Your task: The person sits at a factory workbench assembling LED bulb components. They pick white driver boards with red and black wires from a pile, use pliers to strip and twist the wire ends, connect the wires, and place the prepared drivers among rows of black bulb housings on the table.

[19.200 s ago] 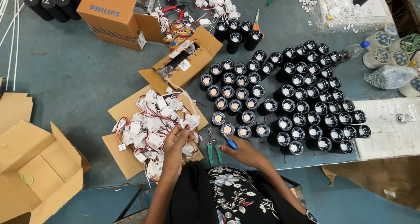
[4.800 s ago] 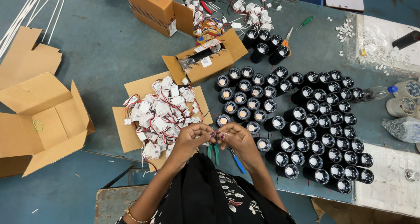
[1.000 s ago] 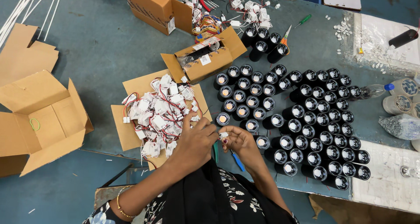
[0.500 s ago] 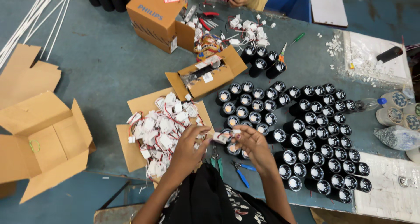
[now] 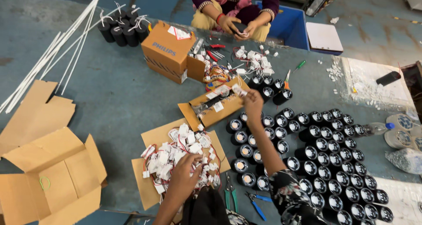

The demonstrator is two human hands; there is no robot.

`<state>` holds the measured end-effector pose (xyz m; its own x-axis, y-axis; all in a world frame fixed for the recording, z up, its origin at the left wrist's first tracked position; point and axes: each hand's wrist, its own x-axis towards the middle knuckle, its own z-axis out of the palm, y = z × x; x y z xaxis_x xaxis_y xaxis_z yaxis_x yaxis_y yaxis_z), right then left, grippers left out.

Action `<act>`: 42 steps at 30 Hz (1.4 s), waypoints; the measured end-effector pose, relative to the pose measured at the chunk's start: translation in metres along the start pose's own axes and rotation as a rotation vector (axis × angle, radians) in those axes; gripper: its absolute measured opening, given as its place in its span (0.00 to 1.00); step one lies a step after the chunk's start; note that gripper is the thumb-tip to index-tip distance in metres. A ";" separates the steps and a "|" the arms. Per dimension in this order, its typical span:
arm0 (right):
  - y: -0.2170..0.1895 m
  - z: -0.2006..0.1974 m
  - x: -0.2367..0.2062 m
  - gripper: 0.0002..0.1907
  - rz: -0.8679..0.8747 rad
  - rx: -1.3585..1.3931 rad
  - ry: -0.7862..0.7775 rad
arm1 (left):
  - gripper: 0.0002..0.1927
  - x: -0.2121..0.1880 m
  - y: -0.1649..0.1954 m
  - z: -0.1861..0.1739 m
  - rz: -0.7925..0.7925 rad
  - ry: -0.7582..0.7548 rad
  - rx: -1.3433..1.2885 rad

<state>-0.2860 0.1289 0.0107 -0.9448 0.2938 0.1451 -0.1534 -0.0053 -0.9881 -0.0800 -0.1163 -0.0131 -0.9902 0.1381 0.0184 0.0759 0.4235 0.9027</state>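
Observation:
My right hand (image 5: 253, 103) is stretched forward over the far edge of an open flat cardboard box (image 5: 211, 108) and pinches a small white module (image 5: 239, 90). My left hand (image 5: 183, 177) rests on a heap of small white wired modules (image 5: 178, 159) lying on a cardboard sheet (image 5: 150, 196), fingers curled into the pile. Rows of black cylindrical housings (image 5: 316, 159) with pale round tops stand to the right of both hands.
Green and blue pliers (image 5: 231, 197) lie near me. An empty open carton (image 5: 48, 176) sits at left, white rods (image 5: 61, 62) at far left, a closed brown box (image 5: 167, 53) ahead. A person (image 5: 235, 14) sits opposite, handling a part.
My right hand has reached forward from near my body to the far flat box with a white module. My left hand dropped onto the module heap. The view tilted up, showing the person opposite.

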 end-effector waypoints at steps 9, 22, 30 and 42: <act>0.026 0.005 -0.010 0.18 0.142 -0.513 -0.296 | 0.20 -0.008 -0.014 -0.005 -0.077 -0.007 0.017; 0.005 -0.104 -0.151 0.14 0.443 -0.121 -0.464 | 0.18 -0.020 -0.021 -0.008 -0.027 0.102 0.149; 0.048 -0.172 -0.283 0.14 0.431 -0.597 -0.631 | 0.19 -0.065 -0.048 0.007 -0.079 0.239 0.337; 0.043 -0.168 -0.316 0.22 0.230 -0.842 -0.452 | 0.28 -0.071 -0.059 0.031 -0.099 0.334 0.269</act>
<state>0.0546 0.1963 -0.0858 -0.9744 -0.0234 -0.2234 0.1390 0.7183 -0.6817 -0.0105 -0.1229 -0.0811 -0.9744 -0.1931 0.1148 -0.0377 0.6443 0.7638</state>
